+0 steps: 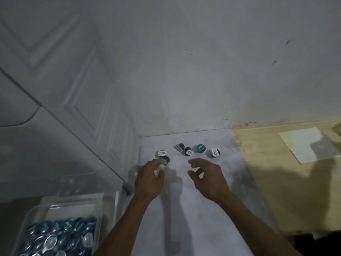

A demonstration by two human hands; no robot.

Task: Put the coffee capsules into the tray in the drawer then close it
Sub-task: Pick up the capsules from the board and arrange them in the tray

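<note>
Several coffee capsules lie on a white sheet [193, 200] near the wall: a white-lidded capsule [162, 153], a teal capsule [166, 159], two dark capsules [180, 147] [188, 151], a second teal capsule [201, 148] and one tipped capsule [215, 152]. My left hand [149, 179] is curled just below the first teal capsule, and something white, apparently a capsule, shows between its fingers. My right hand [206, 174] hovers in front of the middle capsules, fingers loosely spread and holding nothing. At the lower left stands a clear tray [73, 200] holding many blue capsules [60, 235].
A white panelled door [64, 80] stands at the left, reaching down beside the tray. A grey wall [203, 71] backs the surface. To the right is a wooden tabletop [267, 172] with a pale sheet of paper [310, 145] on it.
</note>
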